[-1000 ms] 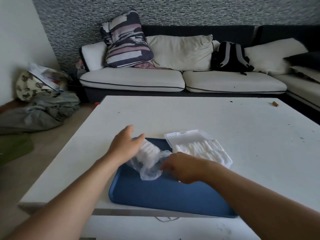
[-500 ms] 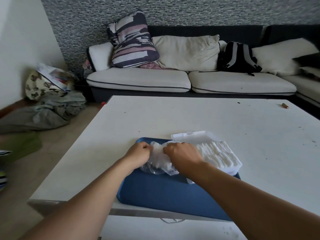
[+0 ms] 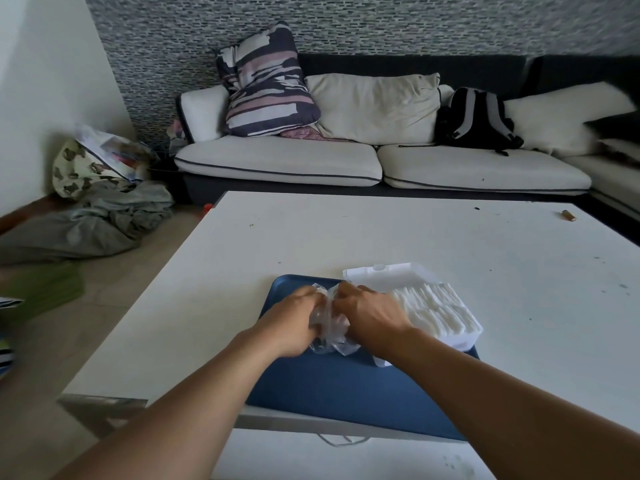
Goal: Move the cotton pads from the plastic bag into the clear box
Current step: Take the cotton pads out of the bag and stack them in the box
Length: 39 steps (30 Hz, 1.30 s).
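Far left, on the floor: grey crumpled cloth (image 3: 86, 220). On the white counter (image 3: 346, 237) sits a blue tray (image 3: 346, 386). Your left hand (image 3: 294, 320) has its grip clamped on the left side of the clear plastic bag (image 3: 329, 327), fingers curled into the film. Your right hand (image 3: 367, 313) grips the bag's right side the same way; the two hands are nearly touching. The bag rests on the tray. Just right of your right hand, the clear box (image 3: 433, 306) holds rows of white cotton pads (image 3: 436, 310), lid (image 3: 381, 275) open behind.
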Tool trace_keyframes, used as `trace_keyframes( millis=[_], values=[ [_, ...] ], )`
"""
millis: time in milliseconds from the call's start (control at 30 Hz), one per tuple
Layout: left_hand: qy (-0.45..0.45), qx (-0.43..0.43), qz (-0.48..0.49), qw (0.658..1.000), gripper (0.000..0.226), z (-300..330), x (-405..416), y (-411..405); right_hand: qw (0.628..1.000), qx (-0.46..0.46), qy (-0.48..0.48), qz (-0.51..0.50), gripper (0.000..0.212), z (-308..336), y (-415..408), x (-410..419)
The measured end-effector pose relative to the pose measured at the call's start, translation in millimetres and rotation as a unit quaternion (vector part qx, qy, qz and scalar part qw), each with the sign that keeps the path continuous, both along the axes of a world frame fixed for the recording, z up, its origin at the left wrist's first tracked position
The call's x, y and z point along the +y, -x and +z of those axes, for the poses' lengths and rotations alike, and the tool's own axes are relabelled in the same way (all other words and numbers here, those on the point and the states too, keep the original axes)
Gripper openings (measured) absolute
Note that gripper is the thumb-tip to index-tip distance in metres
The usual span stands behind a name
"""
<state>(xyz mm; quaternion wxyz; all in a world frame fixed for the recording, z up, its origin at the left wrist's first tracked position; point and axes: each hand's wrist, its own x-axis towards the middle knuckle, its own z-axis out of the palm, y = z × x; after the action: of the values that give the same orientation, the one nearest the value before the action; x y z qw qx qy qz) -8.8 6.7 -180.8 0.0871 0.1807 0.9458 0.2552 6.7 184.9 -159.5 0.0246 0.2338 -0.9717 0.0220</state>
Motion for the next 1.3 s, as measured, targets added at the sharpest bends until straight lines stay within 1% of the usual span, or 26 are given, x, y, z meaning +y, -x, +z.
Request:
trace_keyframes(
  millis=[100, 233, 300, 367, 400, 433, 500, 533, 567, 600, 633, 667, 700, 733, 767, 800, 867, 933, 1000, 1033, 1067, 1133, 1200, 1233, 1300],
  values=[
    [0.017, 0.032, 0.023, 0.999, 0.032, 0.0, 0.9, -0.3, 0.998, -0.023, 0.067, 0.004, 0.031, -0.6, 5.0, 5.3],
    [-0.001, 0.038, 0.052, 0.998, 0.035, -1.2, -6.4, 3.4, 0.991, -0.023, 0.130, -0.016, 0.025, 6.3, 5.0, 18.9],
    [-0.009, 0.042, 0.070, 0.997, 0.032, 0.2, -9.5, 4.3, 0.973, -0.031, 0.223, -0.039, 0.025, 11.9, 3.7, 25.8],
    [-0.007, 0.038, 0.073, 0.997, 0.025, 0.7, -11.0, 7.0, 0.939, -0.055, 0.334, -0.057, 0.027, 23.1, 2.0, 34.4],
    [-0.001, 0.032, 0.070, 0.997, 0.021, 0.6, -11.3, 8.6, 0.914, -0.078, 0.394, -0.066, 0.026, 31.2, 0.2, 39.9],
    [0.007, 0.021, 0.066, 0.998, 0.019, 2.9, -10.5, 8.0, 0.874, -0.114, 0.467, -0.072, 0.022, 39.6, -2.6, 46.6],
    [-0.001, -0.001, 0.063, 0.998, 0.025, 7.1, -8.7, 6.8, 0.758, -0.201, 0.616, -0.071, 0.020, 53.0, -10.2, 58.5],
    [-0.013, -0.007, 0.066, 0.998, 0.034, 11.7, -7.3, 5.8, 0.707, -0.233, 0.664, -0.072, 0.025, 56.3, -13.2, 63.1],
    [-0.033, -0.007, 0.080, 0.996, 0.045, 21.7, -3.8, 3.7, 0.674, -0.250, 0.691, -0.073, 0.030, 59.0, -15.4, 67.6],
    [-0.078, -0.003, 0.107, 0.991, 0.051, 34.3, 0.7, 0.5, 0.648, -0.264, 0.711, -0.073, 0.036, 59.8, -15.9, 69.4],
    [-0.150, -0.001, 0.143, 0.978, 0.048, 49.8, 7.7, -4.6, 0.629, -0.275, 0.724, -0.072, 0.040, 59.6, -15.5, 70.5],
    [-0.244, -0.011, 0.180, 0.953, 0.040, 65.0, 15.9, -10.3, 0.616, -0.286, 0.730, -0.072, 0.042, 59.6, -15.4, 69.6],
    [-0.348, -0.040, 0.209, 0.913, 0.030, 80.0, 26.0, -17.3, 0.610, -0.293, 0.732, -0.073, 0.040, 59.6, -15.3, 68.5],
    [-0.441, -0.089, 0.226, 0.864, 0.024, 91.7, 36.6, -24.7, 0.607, -0.301, 0.732, -0.073, 0.035, 59.3, -15.6, 66.0],
    [-0.513, -0.145, 0.230, 0.815, 0.029, 99.6, 45.7, -32.0, 0.611, -0.306, 0.727, -0.070, 0.032, 58.6, -15.6, 62.7],
    [-0.556, -0.196, 0.228, 0.775, 0.038, 105.1, 53.5, -39.7, 0.617, -0.310, 0.720, -0.063, 0.033, 58.0, -15.8, 59.5],
    [-0.592, -0.286, 0.214, 0.722, 0.054, 108.5, 64.7, -50.7, 0.644, -0.311, 0.698, -0.046, 0.037, 58.6, -15.7, 54.0],
    [-0.612, -0.346, 0.209, 0.679, 0.061, 106.5, 68.8, -54.8, 0.689, -0.290, 0.663, -0.038, 0.038, 60.6, -17.2, 49.7],
    [-0.632, -0.378, 0.202, 0.646, 0.057, 105.5, 67.9, -56.2, 0.753, -0.247, 0.608, -0.041, 0.043, 61.3, -18.5, 47.5],
    [-0.641, -0.393, 0.192, 0.631, 0.055, 105.3, 66.9, -56.3, 0.779, -0.220, 0.585, -0.047, 0.046, 61.3, -19.2, 46.0],
    [-0.650, -0.406, 0.178, 0.617, 0.054, 106.4, 66.6, -57.4, 0.795, -0.188, 0.573, -0.057, 0.050, 62.1, -20.5, 44.0],
    [-0.664, -0.415, 0.161, 0.601, 0.051, 108.3, 65.7, -59.3, 0.814, -0.108, 0.566, -0.070, 0.052, 62.9, -21.0, 41.0],
    [-0.682, -0.398, 0.166, 0.591, 0.046, 109.1, 64.3, -59.6, 0.831, -0.046, 0.550, -0.065, 0.045, 63.5, -21.0, 40.0],
    [-0.690, -0.387, 0.170, 0.588, 0.044, 107.6, 63.7, -58.3, 0.842, -0.031, 0.535, -0.060, 0.043, 63.0, -21.2, 39.7],
    [-0.694, -0.372, 0.177, 0.591, 0.043, 105.6, 62.6, -56.3, 0.862, -0.023, 0.504, -0.054, 0.046, 61.9, -22.9, 36.5]
  ],
)
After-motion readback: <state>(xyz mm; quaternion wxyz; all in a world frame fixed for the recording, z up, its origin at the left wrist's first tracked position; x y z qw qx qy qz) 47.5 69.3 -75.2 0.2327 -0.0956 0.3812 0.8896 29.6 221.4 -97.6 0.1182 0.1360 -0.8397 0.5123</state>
